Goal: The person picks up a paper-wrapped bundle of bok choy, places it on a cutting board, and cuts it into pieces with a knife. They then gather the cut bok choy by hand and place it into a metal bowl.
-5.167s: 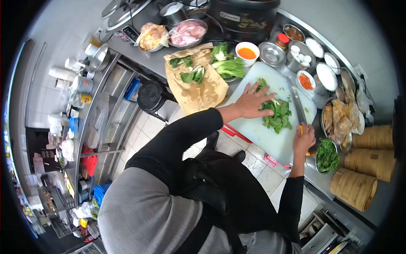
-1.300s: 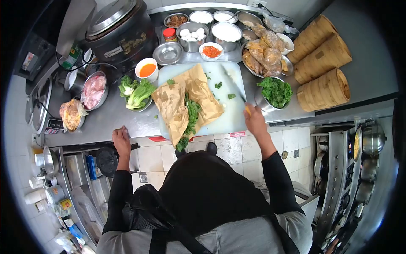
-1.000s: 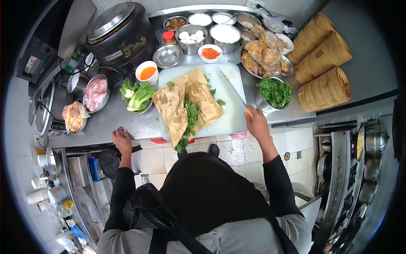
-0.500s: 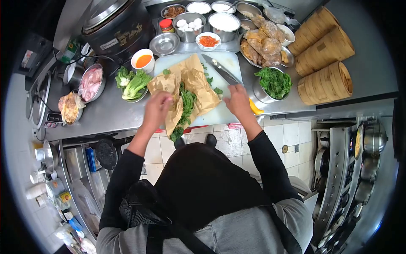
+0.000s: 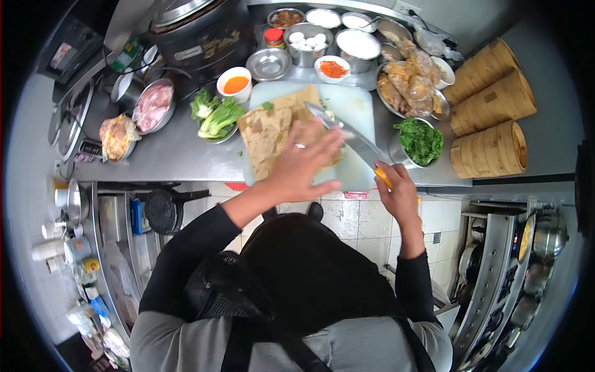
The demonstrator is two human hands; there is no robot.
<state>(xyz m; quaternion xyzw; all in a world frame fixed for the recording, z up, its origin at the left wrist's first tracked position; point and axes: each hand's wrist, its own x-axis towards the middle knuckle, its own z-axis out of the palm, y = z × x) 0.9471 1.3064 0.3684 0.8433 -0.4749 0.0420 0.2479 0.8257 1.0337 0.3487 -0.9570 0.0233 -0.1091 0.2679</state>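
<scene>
My left hand (image 5: 304, 155) is spread flat, slightly blurred, over creased, stained brown paper (image 5: 266, 127) on the white cutting board (image 5: 359, 102). Its fingertips come right up to the knife blade. My right hand (image 5: 398, 193) is closed around the yellow handle of a large knife (image 5: 362, 144), whose blade slants up and left across the board, with pale bits stuck to it. The leafy greens seen on the paper earlier are hidden now. Beside the board, to the right, a metal bowl holds chopped greens (image 5: 420, 141).
Bok choy (image 5: 217, 118) and a cup of orange sauce (image 5: 235, 85) are left of the board. Behind it stand eggs (image 5: 307, 42) in a pot and a bowl of shredded carrot (image 5: 332, 69). Bagged meat (image 5: 412, 84) and bamboo steamers (image 5: 489, 149) are at the right, raw meat (image 5: 153, 106) far left.
My right hand has taken hold of the knife and swung it over the board's right side. My left hand has moved right and flattened over the paper, which now covers the greens.
</scene>
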